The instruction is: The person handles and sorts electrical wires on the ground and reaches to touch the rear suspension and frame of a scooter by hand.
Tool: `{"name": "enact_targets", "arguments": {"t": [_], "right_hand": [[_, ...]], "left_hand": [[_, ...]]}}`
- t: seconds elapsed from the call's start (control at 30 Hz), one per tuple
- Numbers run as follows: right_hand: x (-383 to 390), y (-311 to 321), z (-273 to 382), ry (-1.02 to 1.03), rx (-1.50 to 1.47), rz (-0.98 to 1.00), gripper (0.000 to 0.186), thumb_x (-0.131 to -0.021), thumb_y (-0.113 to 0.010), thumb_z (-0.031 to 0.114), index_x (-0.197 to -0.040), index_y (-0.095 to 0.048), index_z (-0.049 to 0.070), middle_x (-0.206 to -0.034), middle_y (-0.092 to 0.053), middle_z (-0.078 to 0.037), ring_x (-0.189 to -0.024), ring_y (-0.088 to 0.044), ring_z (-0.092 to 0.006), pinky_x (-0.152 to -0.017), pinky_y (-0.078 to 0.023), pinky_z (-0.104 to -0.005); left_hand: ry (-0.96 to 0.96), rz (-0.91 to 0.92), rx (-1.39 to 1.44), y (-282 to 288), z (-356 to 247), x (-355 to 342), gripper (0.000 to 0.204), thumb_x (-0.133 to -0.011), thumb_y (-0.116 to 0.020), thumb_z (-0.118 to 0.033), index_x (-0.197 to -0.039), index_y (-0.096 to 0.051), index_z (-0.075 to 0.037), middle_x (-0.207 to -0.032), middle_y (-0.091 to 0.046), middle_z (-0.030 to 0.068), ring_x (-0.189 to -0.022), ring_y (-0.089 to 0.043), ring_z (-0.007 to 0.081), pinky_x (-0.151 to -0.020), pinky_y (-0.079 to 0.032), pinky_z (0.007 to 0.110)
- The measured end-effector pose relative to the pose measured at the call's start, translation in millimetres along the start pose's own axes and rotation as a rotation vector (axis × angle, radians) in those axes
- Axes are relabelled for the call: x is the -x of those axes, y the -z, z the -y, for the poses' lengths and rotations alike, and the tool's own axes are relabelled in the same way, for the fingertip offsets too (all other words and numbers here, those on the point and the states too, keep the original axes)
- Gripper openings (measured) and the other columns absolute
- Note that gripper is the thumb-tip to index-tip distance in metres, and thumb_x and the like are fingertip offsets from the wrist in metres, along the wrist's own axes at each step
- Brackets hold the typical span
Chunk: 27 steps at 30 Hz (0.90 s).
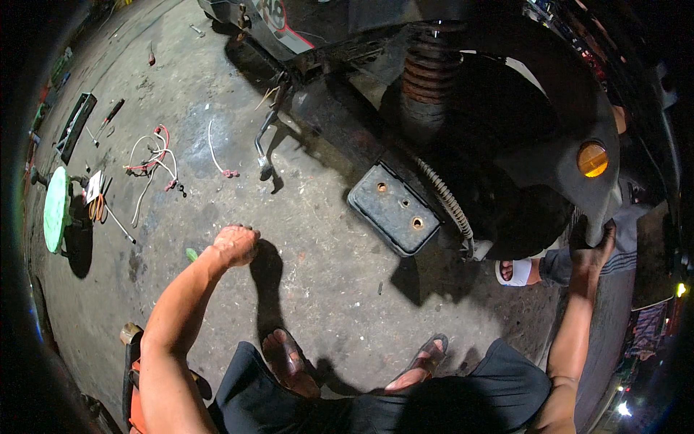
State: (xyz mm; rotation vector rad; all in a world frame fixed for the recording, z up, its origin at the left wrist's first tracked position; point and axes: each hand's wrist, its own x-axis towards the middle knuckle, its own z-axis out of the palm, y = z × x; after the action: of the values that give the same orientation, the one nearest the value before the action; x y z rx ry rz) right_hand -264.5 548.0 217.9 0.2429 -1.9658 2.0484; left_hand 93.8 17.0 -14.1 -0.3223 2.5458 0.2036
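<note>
My left hand [236, 244] hangs over the concrete floor with its fingers curled in. Whatever it may hold is hidden from this view. On the far right, my right hand [598, 249] is closed round the lower end of a dark fender [571, 163] that carries a round amber reflector [592, 159]. The fender belongs to a dark vehicle with a rusty coil spring [431, 76]. Below the spring, a black metal step plate [396, 208] with several holes sits beside a ribbed hose [447, 195]. A bent pedal lever [264, 141] sticks out left of it.
Cut wires [160, 155], a lone white wire [215, 148], orange-handled scissors [97, 208] and a screwdriver [114, 111] lie on the floor at left. A green-topped stool [56, 210] stands near a black tray [75, 126]. Another person's sandalled foot [515, 273] is by the fender.
</note>
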Motion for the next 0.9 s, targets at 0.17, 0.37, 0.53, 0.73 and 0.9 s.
{"name": "enact_targets", "arguments": {"t": [0.17, 0.37, 0.53, 0.73, 0.9], "right_hand": [[-6.5, 12.4, -7.7, -0.010, -0.056, 0.102, 0.041, -0.074, -0.062, 0.002, -0.112, -0.047, 0.001, -0.103, -0.057, -0.009, -0.090, -0.053, -0.0177, -0.079, -0.043, -0.0275], [-10.4, 15.6, -13.8, 0.133, 0.249, 0.048, 0.044, -0.072, -0.065, 0.001, -0.112, -0.047, 0.000, -0.105, -0.057, -0.010, -0.091, -0.053, -0.0178, -0.080, -0.043, -0.0266], [-15.5, 23.6, -19.9, 0.225, 0.370, 0.035, 0.045, -0.071, -0.066, 0.001, -0.112, -0.047, 0.000, -0.106, -0.057, -0.009, -0.090, -0.053, -0.0173, -0.079, -0.043, -0.0259], [-22.9, 30.1, -21.7, 0.106, 0.203, 0.082, 0.045, -0.070, -0.066, -0.001, -0.112, -0.048, 0.001, -0.105, -0.057, -0.010, -0.089, -0.054, -0.0174, -0.080, -0.044, -0.0268], [-12.1, 17.2, -17.5, 0.163, 0.157, 0.090, 0.046, -0.070, -0.066, -0.002, -0.112, -0.047, 0.000, -0.106, -0.056, -0.010, -0.090, -0.054, -0.0179, -0.081, -0.044, -0.0275]], "left_hand": [[-0.008, 0.025, -0.008, 3.0, -1.3, 1.4, 0.022, -0.078, -0.052, -0.021, -0.090, -0.060, -0.005, -0.088, -0.063, 0.0174, -0.088, -0.060, 0.0340, -0.076, -0.048, 0.042], [0.014, 0.045, -0.006, 6.7, -4.3, 1.2, 0.023, -0.078, -0.052, -0.021, -0.091, -0.061, -0.004, -0.089, -0.063, 0.0180, -0.089, -0.060, 0.0339, -0.077, -0.048, 0.042], [0.021, 0.040, -0.011, 2.8, -2.5, -0.6, 0.023, -0.077, -0.052, -0.020, -0.092, -0.061, -0.004, -0.089, -0.063, 0.0177, -0.089, -0.060, 0.0337, -0.077, -0.048, 0.041], [-0.005, 0.022, -0.010, 2.6, -2.2, 0.3, 0.021, -0.076, -0.053, -0.018, -0.090, -0.060, -0.004, -0.087, -0.063, 0.0175, -0.088, -0.060, 0.0334, -0.075, -0.048, 0.041], [-0.005, 0.003, -0.003, -1.0, -0.4, 0.5, 0.020, -0.075, -0.053, -0.016, -0.087, -0.060, -0.003, -0.085, -0.063, 0.0184, -0.085, -0.061, 0.0341, -0.074, -0.049, 0.042]]}}
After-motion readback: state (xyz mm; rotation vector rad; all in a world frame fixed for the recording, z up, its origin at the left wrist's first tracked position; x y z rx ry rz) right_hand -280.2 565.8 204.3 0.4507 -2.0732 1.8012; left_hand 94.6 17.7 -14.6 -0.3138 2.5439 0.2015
